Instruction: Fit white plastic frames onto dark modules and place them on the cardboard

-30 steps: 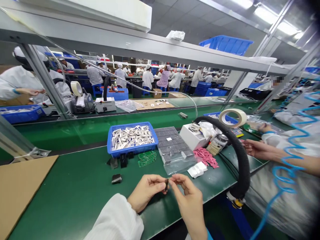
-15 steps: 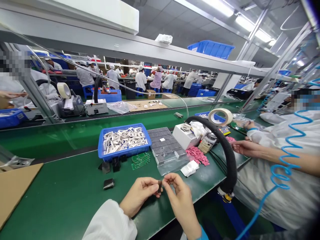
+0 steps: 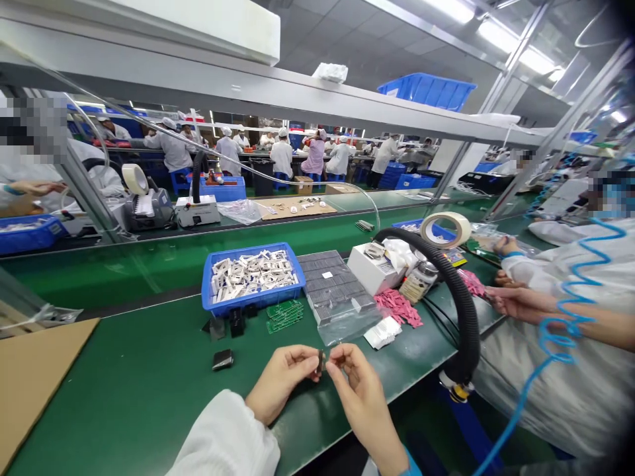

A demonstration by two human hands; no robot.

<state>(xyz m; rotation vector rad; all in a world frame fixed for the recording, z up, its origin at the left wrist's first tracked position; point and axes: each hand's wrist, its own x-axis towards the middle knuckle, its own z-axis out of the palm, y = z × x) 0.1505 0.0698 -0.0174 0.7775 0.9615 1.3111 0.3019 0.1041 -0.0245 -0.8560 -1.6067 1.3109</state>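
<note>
Right hand [image 3: 361,390] has moved slightly away from the dark piece [image 3: 320,361]; I cannot tell if it holds something. Left hand [image 3: 280,382] pinches this piece above the desk [image 3: 143,396].

Green bench [image 3: 149,403] is carrying parts. Blue bin [image 3: 258,303] is sitting near the far edge; dark pieces [image 3: 237,324] and green boards [image 3: 284,316] are lying just in front. Black block [image 3: 223,359] is lying nearer. Grey ribbed stack [image 3: 327,277] is resting right of the bin, then white box [image 3: 370,270], pink strips [image 3: 399,308], white packets [image 3: 382,332]. Cardboard sheet [image 3: 40,383] is lying far left.
</note>
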